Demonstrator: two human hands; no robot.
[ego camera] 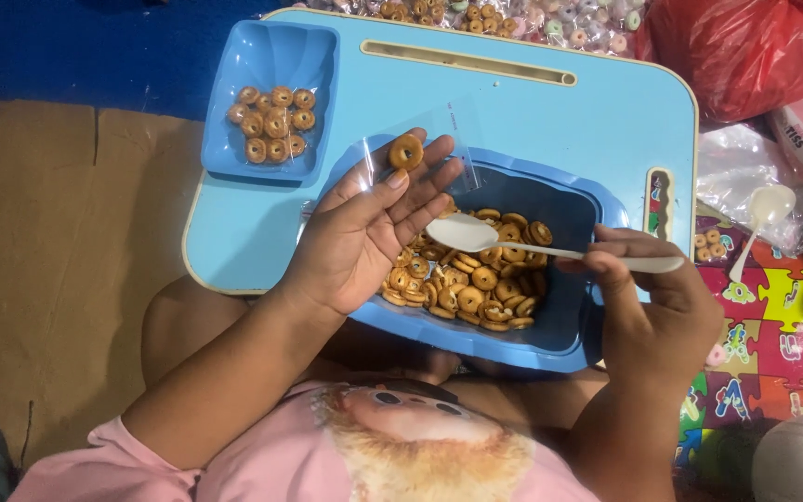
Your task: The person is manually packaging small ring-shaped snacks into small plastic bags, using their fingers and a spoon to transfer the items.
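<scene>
While the left hand (364, 228) lies spread, palm up, over the near edge of the blue tub (564, 321), it supports a small clear plastic bag (420, 149) across its fingers, and a single ring-shaped biscuit (405, 151) sits in or on that bag near the fingertips. Whether the biscuit is fully inside cannot be told. The right hand (652, 307) is closed in a pinch around the handle of a white plastic spoon (513, 242), whose empty bowl hovers just beside the left palm and above the pile of ring biscuits (476, 274) in the tub.

Judged from how things lie, the bagging looks barely begun for this bag: one biscuit is at it, and the tub holds plenty more. A smaller blue dish (271, 102) on the light blue lap table (550, 121) carries a little cluster of the same biscuits, well apart from the hands. Beyond the table's far edge lies a heap of small wrapped packets (513, 19), which suggests many portions are already filled. A red plastic bag (745, 46) and a second white spoon (764, 209) rest to the right, near a puzzle-pattern mat (773, 344).
</scene>
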